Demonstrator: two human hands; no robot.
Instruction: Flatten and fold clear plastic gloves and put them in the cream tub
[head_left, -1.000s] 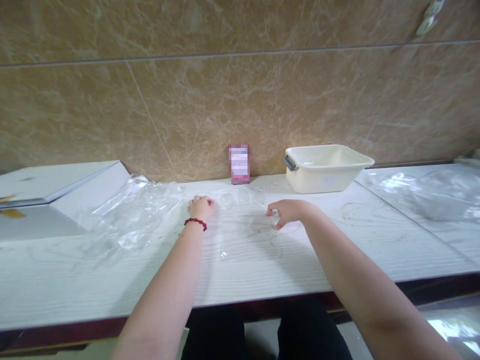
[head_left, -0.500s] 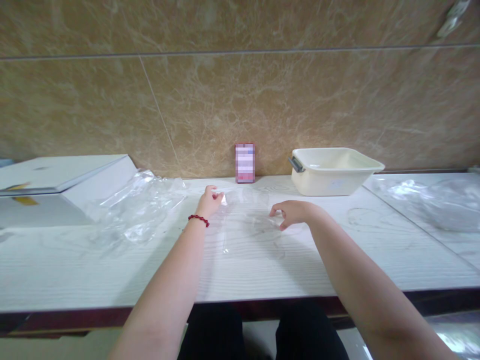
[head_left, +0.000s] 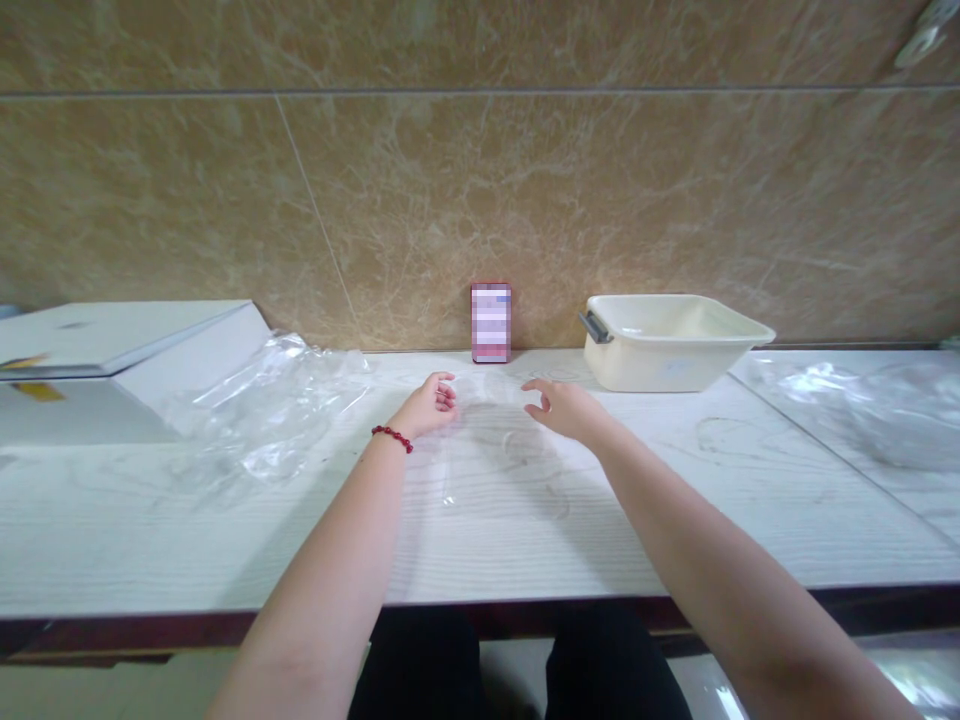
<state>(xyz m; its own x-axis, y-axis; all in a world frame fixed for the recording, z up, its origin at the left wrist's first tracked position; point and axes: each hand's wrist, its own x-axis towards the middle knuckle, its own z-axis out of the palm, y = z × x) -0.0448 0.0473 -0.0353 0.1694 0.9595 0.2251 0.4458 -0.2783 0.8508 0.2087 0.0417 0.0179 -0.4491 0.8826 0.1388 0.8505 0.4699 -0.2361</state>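
Note:
A clear plastic bag [head_left: 499, 450] lies flat on the white table between my two hands; its see-through edges are hard to make out. At its far left corner is my left hand [head_left: 430, 405], wearing a red bead bracelet [head_left: 393, 437]. The fingers are loosely curled and apart, with nothing visible in them. My right hand [head_left: 566, 408] hovers by the far right corner of the bag, thumb and index finger apart. Whether either hand touches the film is unclear.
A phone [head_left: 491, 323] with a blurred screen leans against the marbled wall. To its right stands a cream plastic bin [head_left: 660, 362] with a grey handle. Crumpled clear bags [head_left: 277, 410] lie beside a white box [head_left: 187, 375] at left. More clear plastic [head_left: 900, 410] is at right.
My right hand has moved up and left toward the bag's far edge. My left hand has shifted slightly right, its fingers now more spread. The bag stays in place.

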